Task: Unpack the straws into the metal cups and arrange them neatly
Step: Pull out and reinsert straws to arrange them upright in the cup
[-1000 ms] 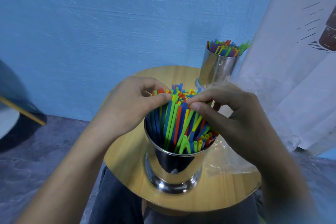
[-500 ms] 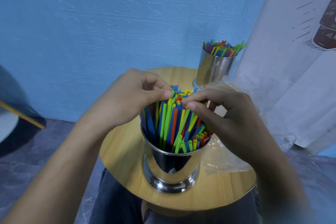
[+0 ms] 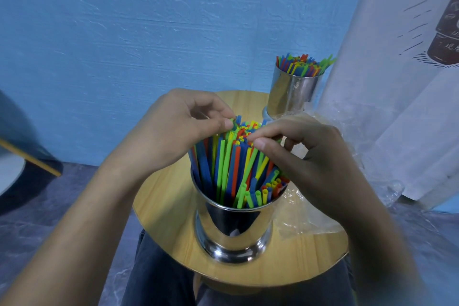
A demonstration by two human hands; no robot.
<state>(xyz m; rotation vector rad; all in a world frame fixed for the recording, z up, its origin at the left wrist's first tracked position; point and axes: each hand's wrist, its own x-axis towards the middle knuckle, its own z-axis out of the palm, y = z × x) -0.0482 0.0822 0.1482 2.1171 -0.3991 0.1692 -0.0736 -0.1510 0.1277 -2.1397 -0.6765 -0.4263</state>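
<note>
— What sort of place is this?
— A small indoor room, either a home or a little drinks corner; I can't tell which. It has a textured blue wall (image 3: 124, 32), a grey marbled floor (image 3: 49, 231) and a white curtain (image 3: 397, 97) with a sketched print.
— Any furniture?
— One small round wooden table (image 3: 161, 206). A near metal cup (image 3: 236, 231) and a far metal cup (image 3: 293, 92) stand on it, both packed with coloured straws (image 3: 223, 164).

**Pinching straws (image 3: 231, 166) in the near metal cup (image 3: 233, 231)**

Gripping the coloured tips with the left hand (image 3: 173, 131) from 9 o'clock and the right hand (image 3: 305, 156) from 3 o'clock. Packed upright, at the 6 o'clock edge of the round table (image 3: 164, 206). At 1 o'clock, second metal cup (image 3: 293, 92), likewise full. Clear plastic wrap (image 3: 305, 216) at 3 o'clock.
</note>
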